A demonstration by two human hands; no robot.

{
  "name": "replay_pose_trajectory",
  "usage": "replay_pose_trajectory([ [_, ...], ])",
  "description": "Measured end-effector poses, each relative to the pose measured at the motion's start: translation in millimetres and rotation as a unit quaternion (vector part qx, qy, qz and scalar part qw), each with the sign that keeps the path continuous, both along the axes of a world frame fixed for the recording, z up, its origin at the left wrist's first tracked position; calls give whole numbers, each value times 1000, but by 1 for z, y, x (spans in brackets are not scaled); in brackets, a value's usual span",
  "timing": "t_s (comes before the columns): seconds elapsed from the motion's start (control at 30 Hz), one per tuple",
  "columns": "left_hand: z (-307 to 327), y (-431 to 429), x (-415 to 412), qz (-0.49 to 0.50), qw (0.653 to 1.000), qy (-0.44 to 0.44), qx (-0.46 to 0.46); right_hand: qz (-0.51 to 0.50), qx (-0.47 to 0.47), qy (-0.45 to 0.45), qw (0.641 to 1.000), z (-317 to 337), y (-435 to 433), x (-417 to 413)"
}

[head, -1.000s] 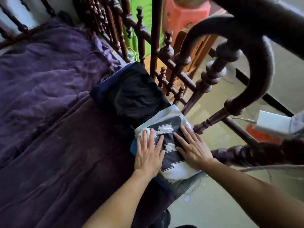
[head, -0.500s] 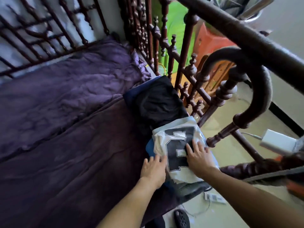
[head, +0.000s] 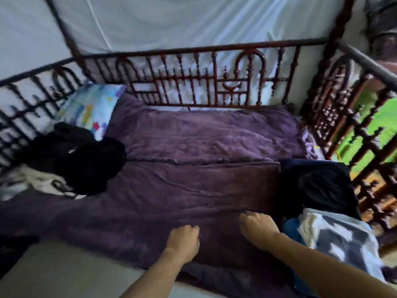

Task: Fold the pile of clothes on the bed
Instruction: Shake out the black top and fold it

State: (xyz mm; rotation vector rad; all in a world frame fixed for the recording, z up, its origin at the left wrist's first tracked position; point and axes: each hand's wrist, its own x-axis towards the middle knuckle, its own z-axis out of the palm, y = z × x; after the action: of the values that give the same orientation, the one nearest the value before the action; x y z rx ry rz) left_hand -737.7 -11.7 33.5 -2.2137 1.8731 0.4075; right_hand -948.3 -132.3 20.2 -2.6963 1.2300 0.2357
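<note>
I count my two hands, two folded stacks and one loose pile. My left hand and right hand sit side by side over the purple bedcover near its front edge, fingers loosely curled and holding nothing. Whether they press the cover I cannot tell.

Half a second ago my right palm lay flat on the white jersey and my left was just beside it. Now both are off it and to its left, and my view takes in the whole bed.

The jersey, smooth with blocky grey numerals, lies folded on a blue garment at the bed's right end. Just behind it is a folded black garment.

The unfolded pile sits well apart at the left end: a rumpled black heap on a white piece with dark print.

One pastel patterned pillow leans behind it. The cover is plush and creased, lighter at the back. A turned reddish-brown rail rings the bed.
</note>
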Motion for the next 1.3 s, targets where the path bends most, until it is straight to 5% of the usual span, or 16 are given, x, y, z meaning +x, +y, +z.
replay_pose_trajectory([
  [0.53,39,204,371,261,965,4,0,205,15,-86,975,32,93,432],
  [1.3,-34,96,694,306,944,98,73,156,179,9,971,-92,6,751],
])
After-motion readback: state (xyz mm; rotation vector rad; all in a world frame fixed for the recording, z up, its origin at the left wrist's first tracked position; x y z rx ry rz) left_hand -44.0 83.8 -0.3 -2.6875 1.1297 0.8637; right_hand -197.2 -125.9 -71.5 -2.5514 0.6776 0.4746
